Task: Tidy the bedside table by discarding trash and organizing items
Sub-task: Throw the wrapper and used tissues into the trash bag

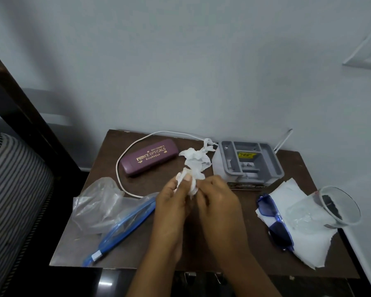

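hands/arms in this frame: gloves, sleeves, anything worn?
Both are bare. The left hand and right hand wear no gloves, and no rings, watch or bands are visible. Both forearms are uncovered right down to the bottom edge of the picture, with no sleeve in view. No cables, markers or tags on either arm.

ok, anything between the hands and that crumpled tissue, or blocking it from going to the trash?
Nothing between them: the left hand and right hand both already pinch the crumpled tissue above the table. No bin is in view, so the path to the trash cannot be judged.
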